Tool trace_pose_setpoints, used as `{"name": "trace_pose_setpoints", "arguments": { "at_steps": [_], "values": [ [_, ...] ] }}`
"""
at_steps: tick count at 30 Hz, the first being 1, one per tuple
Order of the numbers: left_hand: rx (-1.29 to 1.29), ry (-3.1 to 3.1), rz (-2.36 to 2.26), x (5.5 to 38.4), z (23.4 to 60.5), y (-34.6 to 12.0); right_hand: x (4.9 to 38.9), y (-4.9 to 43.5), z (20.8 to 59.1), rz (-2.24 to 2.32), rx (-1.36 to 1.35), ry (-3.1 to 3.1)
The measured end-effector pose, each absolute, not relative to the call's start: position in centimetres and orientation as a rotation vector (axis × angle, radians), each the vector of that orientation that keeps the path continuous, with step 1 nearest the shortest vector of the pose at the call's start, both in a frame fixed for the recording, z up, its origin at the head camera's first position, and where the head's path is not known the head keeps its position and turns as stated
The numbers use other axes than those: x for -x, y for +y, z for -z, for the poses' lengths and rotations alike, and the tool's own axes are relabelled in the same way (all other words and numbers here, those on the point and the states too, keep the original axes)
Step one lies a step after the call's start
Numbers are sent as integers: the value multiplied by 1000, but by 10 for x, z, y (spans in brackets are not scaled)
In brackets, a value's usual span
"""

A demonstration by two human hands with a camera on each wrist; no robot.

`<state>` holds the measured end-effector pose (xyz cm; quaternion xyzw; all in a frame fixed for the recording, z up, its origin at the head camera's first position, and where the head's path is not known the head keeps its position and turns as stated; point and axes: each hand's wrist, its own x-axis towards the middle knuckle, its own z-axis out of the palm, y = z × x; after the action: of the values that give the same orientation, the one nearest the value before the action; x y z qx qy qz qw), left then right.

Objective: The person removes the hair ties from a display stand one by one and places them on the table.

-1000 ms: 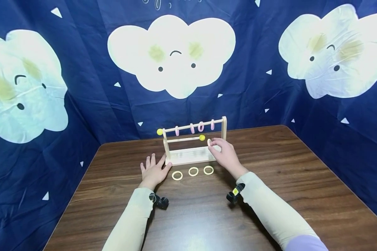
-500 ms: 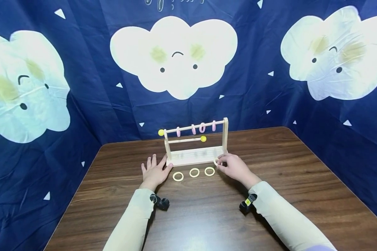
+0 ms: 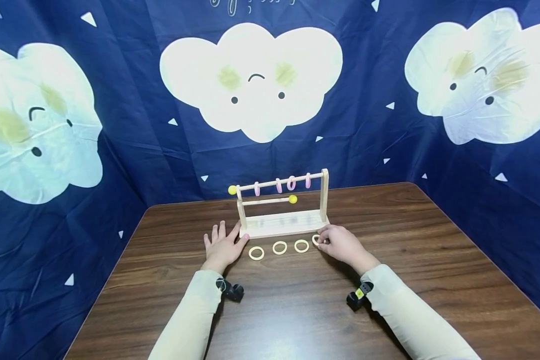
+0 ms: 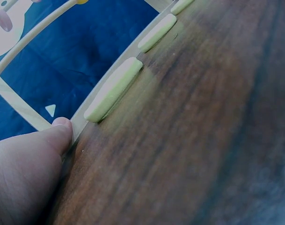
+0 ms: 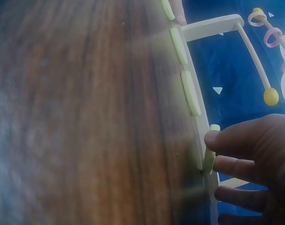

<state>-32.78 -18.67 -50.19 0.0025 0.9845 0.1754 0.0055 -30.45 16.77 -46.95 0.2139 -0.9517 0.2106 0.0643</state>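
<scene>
My right hand [image 3: 344, 245] pinches a pale yellow ring [image 5: 210, 152] between thumb and fingers, by the right front corner of a wooden rack [image 3: 281, 224]. To its left, 3 similar rings [image 3: 301, 246] lie flat in a row along the rack's front edge. My left hand [image 3: 222, 248] rests on the table with its fingers spread, and its thumb [image 4: 62, 129] touches the left end of the rack's base. Several pink rings [image 3: 291, 183] hang from the upper bar. The lower bar [image 3: 265, 202] is bare and ends in a yellow ball [image 3: 293, 199].
A brown wood-grain table [image 3: 283, 305] carries everything. Behind it and along both sides hangs a blue cloth [image 3: 130, 165] printed with white clouds. Another yellow ball [image 3: 232, 190] caps the left end of the upper bar.
My right hand has brought the pale yellow ring down from beside the lower bar's end to the table, at the right end of the row. My left hand has stayed put.
</scene>
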Motion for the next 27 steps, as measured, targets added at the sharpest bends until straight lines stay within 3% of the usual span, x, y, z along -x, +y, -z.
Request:
{"name": "trace_pose_setpoints", "arguments": {
  "at_steps": [18,27],
  "values": [
    [-8,3088,-547,327,503,-186,310,185,468,-834,-653,-2830],
    [-10,3082,-562,327,503,-187,335,200,467,-990,-381,-2730]
  ]
}}
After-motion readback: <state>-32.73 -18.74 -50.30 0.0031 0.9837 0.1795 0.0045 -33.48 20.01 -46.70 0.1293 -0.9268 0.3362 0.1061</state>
